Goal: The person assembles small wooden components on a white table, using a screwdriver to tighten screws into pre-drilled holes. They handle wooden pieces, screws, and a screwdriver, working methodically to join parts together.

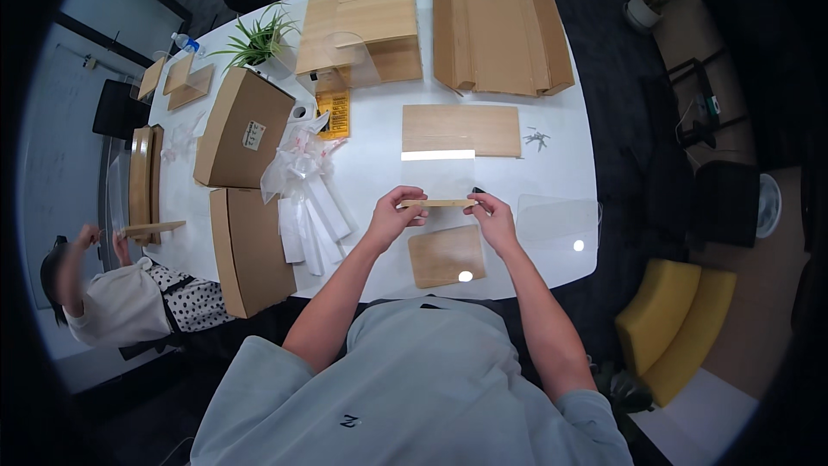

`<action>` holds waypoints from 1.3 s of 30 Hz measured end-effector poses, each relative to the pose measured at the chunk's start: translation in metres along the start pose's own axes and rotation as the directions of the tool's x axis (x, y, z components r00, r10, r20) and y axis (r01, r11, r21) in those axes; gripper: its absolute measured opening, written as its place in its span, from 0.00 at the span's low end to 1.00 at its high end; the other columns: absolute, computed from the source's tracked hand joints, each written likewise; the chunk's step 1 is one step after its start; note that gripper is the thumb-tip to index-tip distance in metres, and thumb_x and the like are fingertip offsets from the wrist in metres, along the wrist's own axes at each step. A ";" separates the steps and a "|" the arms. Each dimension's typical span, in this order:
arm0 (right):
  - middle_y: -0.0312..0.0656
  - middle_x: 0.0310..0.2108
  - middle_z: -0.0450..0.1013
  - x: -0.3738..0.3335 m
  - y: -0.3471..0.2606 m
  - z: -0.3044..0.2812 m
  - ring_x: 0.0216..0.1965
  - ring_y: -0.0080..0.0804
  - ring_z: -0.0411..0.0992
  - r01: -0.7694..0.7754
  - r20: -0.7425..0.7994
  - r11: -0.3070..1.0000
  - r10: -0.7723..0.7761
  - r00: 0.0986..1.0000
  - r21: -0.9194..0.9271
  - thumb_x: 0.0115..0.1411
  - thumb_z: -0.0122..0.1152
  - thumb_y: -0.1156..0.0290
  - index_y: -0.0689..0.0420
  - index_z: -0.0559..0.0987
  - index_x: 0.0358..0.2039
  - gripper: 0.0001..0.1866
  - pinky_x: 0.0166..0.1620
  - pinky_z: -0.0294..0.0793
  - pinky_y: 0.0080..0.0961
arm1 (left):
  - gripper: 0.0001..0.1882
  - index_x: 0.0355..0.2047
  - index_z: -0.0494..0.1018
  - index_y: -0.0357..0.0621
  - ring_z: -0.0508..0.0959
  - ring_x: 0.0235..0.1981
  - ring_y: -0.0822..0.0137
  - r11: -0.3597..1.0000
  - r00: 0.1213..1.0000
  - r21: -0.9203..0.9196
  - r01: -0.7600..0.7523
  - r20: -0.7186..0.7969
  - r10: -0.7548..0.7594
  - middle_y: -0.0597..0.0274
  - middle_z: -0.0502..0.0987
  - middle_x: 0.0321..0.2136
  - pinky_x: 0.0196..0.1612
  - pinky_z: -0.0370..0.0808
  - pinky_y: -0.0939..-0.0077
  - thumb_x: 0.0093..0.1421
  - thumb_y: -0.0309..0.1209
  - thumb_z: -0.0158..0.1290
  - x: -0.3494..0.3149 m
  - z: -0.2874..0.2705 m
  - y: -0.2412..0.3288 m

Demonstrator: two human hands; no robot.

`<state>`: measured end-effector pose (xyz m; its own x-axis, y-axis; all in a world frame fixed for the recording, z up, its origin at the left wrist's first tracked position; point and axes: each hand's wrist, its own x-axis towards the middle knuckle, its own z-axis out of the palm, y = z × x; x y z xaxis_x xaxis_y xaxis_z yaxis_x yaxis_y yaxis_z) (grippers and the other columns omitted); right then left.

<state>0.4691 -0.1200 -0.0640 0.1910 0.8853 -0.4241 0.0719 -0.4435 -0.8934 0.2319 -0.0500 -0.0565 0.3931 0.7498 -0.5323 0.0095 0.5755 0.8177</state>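
Observation:
My left hand (402, 216) and my right hand (492, 221) grip opposite ends of a narrow wooden board (438, 203), seen almost edge-on above the white table. A clear panel (438, 174) reaches away from it, with a bright reflection across; whether the two are joined I cannot tell. By my right fingertips is a small black piece (477, 191), too small to name. A light wooden board (444, 259) lies flat between my forearms. Beyond my hands rests a larger wooden board (461, 125), with several small metal screws or pins (536, 139) to its right.
A clear sheet (556, 223) lies at right. Cardboard boxes (250, 250), white strips (315, 224) and plastic wrap (297, 164) stand left. Farther off are an open carton (500, 26), stacked wooden panels (375, 13) and a plant (259, 39). Another person (121, 293) handles a board at far left.

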 end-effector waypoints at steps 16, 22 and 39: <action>0.40 0.33 0.83 0.006 0.011 -0.016 0.40 0.24 0.78 0.088 -0.051 0.988 -0.095 0.994 -0.130 0.65 0.53 0.75 0.61 0.81 0.51 0.16 0.51 0.72 0.24 | 0.16 0.54 0.70 0.37 0.83 0.40 0.65 1.000 0.999 -0.005 0.031 -0.022 -0.031 0.53 0.76 0.51 0.42 0.86 0.74 0.66 0.19 0.53 0.002 0.000 0.002; 0.41 0.27 0.83 0.045 0.057 -0.077 0.38 0.30 0.80 -0.264 -0.338 0.933 0.174 0.925 -0.243 0.64 0.49 0.75 0.57 0.84 0.44 0.15 0.45 0.77 0.30 | 0.15 0.53 0.71 0.37 0.83 0.40 0.64 1.000 0.999 0.008 0.029 -0.023 -0.028 0.52 0.76 0.51 0.42 0.86 0.72 0.66 0.18 0.52 -0.001 0.002 -0.001; 0.48 0.44 0.75 0.171 0.079 -0.109 0.45 0.50 0.76 -0.205 -0.308 0.655 -0.045 0.950 -0.727 0.61 0.66 0.65 0.58 0.77 0.41 0.13 0.48 0.77 0.45 | 0.15 0.52 0.70 0.39 0.83 0.42 0.65 0.995 0.995 0.035 0.095 -0.024 -0.094 0.55 0.76 0.51 0.43 0.85 0.70 0.66 0.17 0.51 -0.003 0.003 0.010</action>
<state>0.6146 -0.0191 -0.1913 0.4796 0.8181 -0.3173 0.7200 -0.5736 -0.3907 0.2331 -0.0472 -0.0458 0.3687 0.6997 -0.6119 0.0794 0.6322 0.7708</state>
